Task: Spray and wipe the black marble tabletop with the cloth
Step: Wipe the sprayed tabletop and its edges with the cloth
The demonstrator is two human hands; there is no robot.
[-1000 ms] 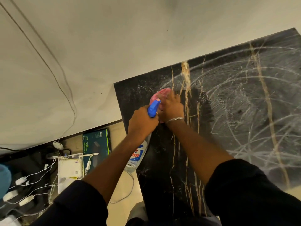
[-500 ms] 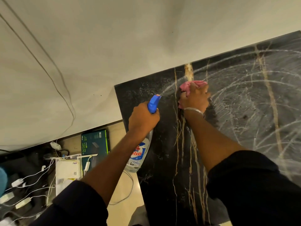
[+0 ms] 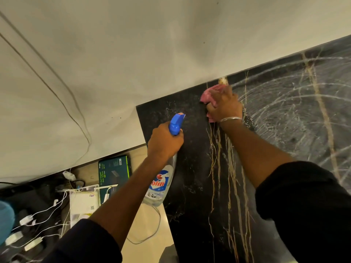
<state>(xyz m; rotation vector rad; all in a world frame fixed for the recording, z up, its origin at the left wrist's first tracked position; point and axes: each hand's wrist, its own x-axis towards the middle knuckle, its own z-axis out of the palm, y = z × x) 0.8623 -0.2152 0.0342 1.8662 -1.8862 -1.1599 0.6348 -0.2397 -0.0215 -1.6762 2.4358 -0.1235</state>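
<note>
A pink cloth [image 3: 209, 94] sits bunched against the far edge of the black marble tabletop [image 3: 190, 186], a short way in from its far left corner, where the stone meets a pale wall [image 3: 133, 54]. The person's right hand [image 3: 225, 107] covers most of it, fingers curled over the wad and gripping it down onto the surface. A thin metal bangle [image 3: 230, 119] circles that wrist.

To the right of the cloth, white swirling smears [image 3: 284, 111] arc across the marble toward the right edge of the view. Gold veins [image 3: 231, 177] run from the far edge toward the near edge beneath the right forearm.

The left hand [image 3: 164, 141] hovers over the tabletop's left edge, fingers wrapped tightly round the neck of a spray bottle [image 3: 162, 184]. Its blue trigger head [image 3: 176, 123] points toward the far edge, while the clear body with a blue and red label hangs down along the left edge. Whether a finger rests on the trigger cannot be told. Both arms wear dark sleeves [image 3: 303, 215] pushed up above the forearms.

Beyond the tabletop's left edge, on the floor [image 3: 144, 234], lie a dark green box [image 3: 114, 171], a white box [image 3: 83, 204] and a tangle of white cables [image 3: 47, 207] with plugs. A thin cable [image 3: 57, 95] trails down the wall.
</note>
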